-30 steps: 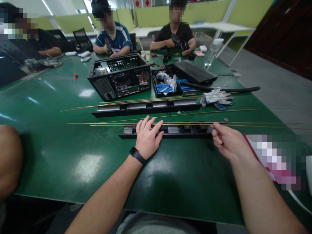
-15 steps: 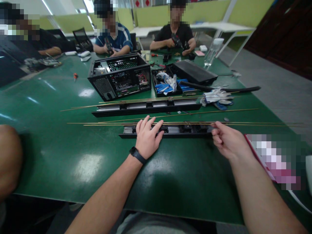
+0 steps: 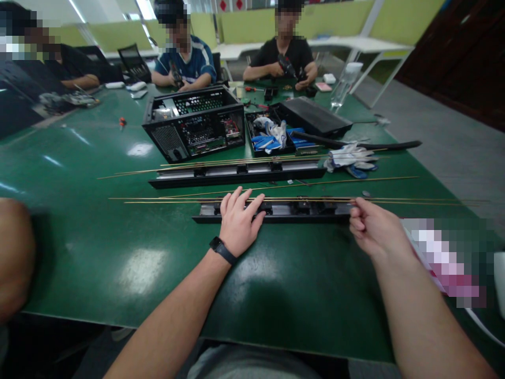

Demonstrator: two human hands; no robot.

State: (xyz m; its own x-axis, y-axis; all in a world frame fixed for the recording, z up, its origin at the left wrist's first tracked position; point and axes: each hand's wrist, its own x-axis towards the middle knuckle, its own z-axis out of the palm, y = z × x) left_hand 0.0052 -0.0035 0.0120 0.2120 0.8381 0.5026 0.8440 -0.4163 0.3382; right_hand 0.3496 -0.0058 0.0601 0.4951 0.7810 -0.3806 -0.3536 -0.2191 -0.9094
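View from the head camera across a green bench (image 3: 118, 263). The left hand (image 3: 238, 223) is being laid flat over the near edge of a long black rail (image 3: 292, 211), its fingers spread and gripping nothing; the palm is being used as a weight, apparently so that the rail is being kept from sliding. The right hand (image 3: 373, 231) is being held at the right end of the rail, with its fingers pinched narrowly on a brass rod (image 3: 173, 202). The rod is being stretched left to right along the far edge of the rail, well past both ends, low and level with it, seemingly so that it is being lined up with the rail's length. Other rods (image 3: 335, 182) are being left loose just beyond, parallel to a second rail (image 3: 236, 175). Farther off, an open computer case (image 3: 195, 123), a tray (image 3: 249, 132) of gloves and a loose pair of gloves (image 3: 349, 158) are being kept within reach. At the far side, tools are being handled by other people.
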